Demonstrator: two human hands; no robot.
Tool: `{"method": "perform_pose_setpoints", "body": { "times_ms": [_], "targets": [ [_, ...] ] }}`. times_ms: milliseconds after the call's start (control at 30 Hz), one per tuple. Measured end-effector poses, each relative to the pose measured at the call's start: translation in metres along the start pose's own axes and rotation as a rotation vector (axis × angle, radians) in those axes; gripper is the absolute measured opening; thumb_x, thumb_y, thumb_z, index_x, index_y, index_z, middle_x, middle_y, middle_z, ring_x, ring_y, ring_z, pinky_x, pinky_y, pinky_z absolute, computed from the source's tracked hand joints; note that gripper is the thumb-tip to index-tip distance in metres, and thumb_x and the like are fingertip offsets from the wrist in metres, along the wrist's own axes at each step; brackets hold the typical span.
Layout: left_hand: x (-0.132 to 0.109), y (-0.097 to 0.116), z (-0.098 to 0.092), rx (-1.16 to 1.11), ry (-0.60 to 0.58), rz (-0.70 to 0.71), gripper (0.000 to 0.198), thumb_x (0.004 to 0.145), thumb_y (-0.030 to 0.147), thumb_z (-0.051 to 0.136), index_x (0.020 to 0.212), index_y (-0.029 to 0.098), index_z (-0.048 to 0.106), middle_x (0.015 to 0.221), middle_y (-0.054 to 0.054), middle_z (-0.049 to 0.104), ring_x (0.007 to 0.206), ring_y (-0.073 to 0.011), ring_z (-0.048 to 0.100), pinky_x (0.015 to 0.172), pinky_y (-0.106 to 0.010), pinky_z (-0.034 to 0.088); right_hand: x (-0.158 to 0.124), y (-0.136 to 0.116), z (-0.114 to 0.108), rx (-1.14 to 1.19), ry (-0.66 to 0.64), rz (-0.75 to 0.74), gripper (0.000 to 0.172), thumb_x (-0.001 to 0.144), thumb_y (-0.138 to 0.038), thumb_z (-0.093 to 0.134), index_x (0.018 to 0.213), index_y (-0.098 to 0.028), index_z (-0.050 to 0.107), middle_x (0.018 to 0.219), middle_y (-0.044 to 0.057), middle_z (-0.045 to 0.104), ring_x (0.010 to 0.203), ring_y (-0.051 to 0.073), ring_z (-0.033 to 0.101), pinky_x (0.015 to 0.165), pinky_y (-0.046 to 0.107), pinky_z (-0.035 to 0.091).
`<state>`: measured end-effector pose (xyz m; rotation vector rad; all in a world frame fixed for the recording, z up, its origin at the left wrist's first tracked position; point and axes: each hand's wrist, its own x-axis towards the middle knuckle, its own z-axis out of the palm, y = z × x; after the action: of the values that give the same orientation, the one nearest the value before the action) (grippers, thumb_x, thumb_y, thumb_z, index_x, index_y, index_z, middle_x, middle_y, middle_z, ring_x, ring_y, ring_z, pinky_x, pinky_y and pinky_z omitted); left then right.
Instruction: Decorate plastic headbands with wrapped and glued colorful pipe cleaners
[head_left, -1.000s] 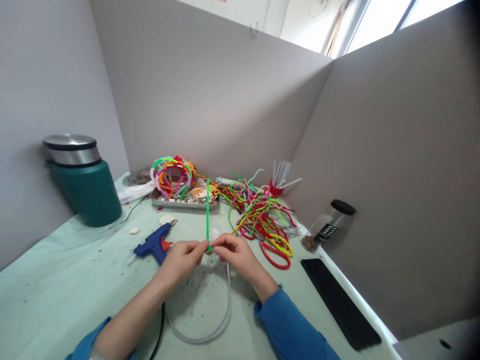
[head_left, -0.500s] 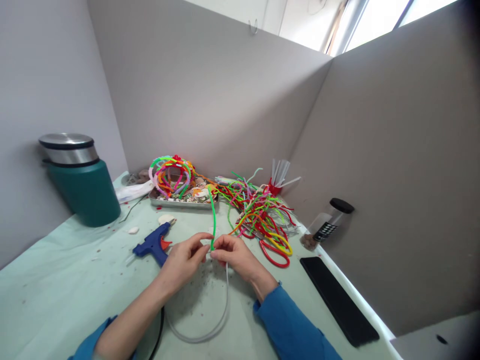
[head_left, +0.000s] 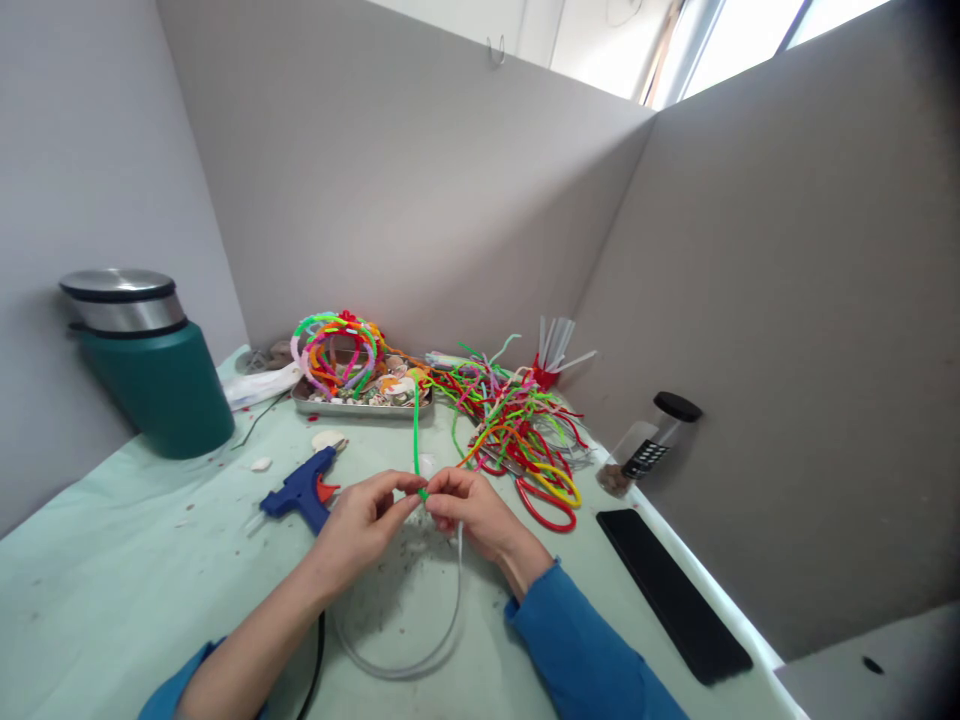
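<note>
A bright green pipe cleaner (head_left: 417, 430) stands up from between my fingertips, its lower end bent round where both hands meet. My left hand (head_left: 369, 515) pinches it from the left with thumb and index finger. From the right, my right hand (head_left: 474, 512) has its fingertips closed on the same spot. A thin, whitish hoop like a headband (head_left: 409, 672) hangs in a curve below the hands. One end rises into my right hand; the other passes behind my left wrist. How the fingers share the hoop's end and the pipe cleaner is hidden.
A blue glue gun (head_left: 300, 492) lies left of my hands. Behind are a metal tray (head_left: 360, 408) of shells with colourful hoops, and a heap of pipe cleaners (head_left: 510, 410) with scissors (head_left: 551, 510). A green flask (head_left: 154, 390), jar (head_left: 645, 445) and black slab (head_left: 671, 595) flank them.
The lower end of the green pipe cleaner now bends across between the fingertips, and its upper part stands straighter. Both hands stay close together. The view has shifted slightly.
</note>
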<state>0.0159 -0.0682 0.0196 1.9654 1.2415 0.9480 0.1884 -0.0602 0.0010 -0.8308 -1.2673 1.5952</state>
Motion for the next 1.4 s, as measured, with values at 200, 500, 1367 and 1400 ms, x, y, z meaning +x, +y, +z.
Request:
{"method": "perform_pose_setpoints", "body": {
  "times_ms": [200, 500, 1367, 1400],
  "targets": [
    [-0.002, 0.004, -0.004, -0.041, -0.043, 0.020, 0.029, 0.080, 0.041, 0.050, 0.090, 0.017, 0.063, 0.051, 0.006, 0.039, 0.048, -0.0095, 0.035, 0.046, -0.020, 0.026, -0.002, -0.001, -0.005, 0.039, -0.073, -0.007, 0.021, 0.063, -0.027, 0.074, 0.075, -0.016, 0.060, 0.056, -0.005, 0.054, 0.045, 0.006, 0.044, 0.045, 0.019, 0.034],
    [-0.003, 0.011, -0.009, -0.003, -0.126, 0.091, 0.018, 0.081, 0.033, 0.052, 0.085, 0.018, 0.061, 0.062, 0.003, 0.053, 0.052, -0.0086, 0.040, 0.048, -0.019, 0.029, -0.007, -0.005, -0.011, -0.062, -0.207, -0.045, 0.022, 0.067, -0.028, 0.072, 0.079, -0.017, 0.057, 0.061, -0.006, 0.052, 0.047, 0.006, 0.044, 0.047, 0.019, 0.034],
    [-0.001, 0.005, -0.005, -0.289, -0.211, -0.201, 0.031, 0.076, 0.041, 0.055, 0.060, 0.015, 0.056, 0.050, 0.006, 0.044, 0.048, -0.0074, 0.031, 0.048, -0.021, 0.022, -0.005, -0.002, 0.004, -0.168, -0.068, -0.170, 0.019, 0.066, -0.026, 0.073, 0.074, -0.016, 0.059, 0.064, -0.004, 0.054, 0.054, 0.008, 0.044, 0.051, 0.020, 0.033],
    [-0.001, 0.005, -0.005, -0.298, -0.202, -0.208, 0.031, 0.076, 0.041, 0.055, 0.060, 0.015, 0.057, 0.049, 0.006, 0.043, 0.048, -0.0072, 0.030, 0.047, -0.021, 0.021, -0.005, -0.003, 0.005, -0.171, -0.060, -0.186, 0.018, 0.067, -0.025, 0.073, 0.074, -0.016, 0.060, 0.065, -0.003, 0.054, 0.057, 0.008, 0.046, 0.053, 0.020, 0.034]
  ]
}}
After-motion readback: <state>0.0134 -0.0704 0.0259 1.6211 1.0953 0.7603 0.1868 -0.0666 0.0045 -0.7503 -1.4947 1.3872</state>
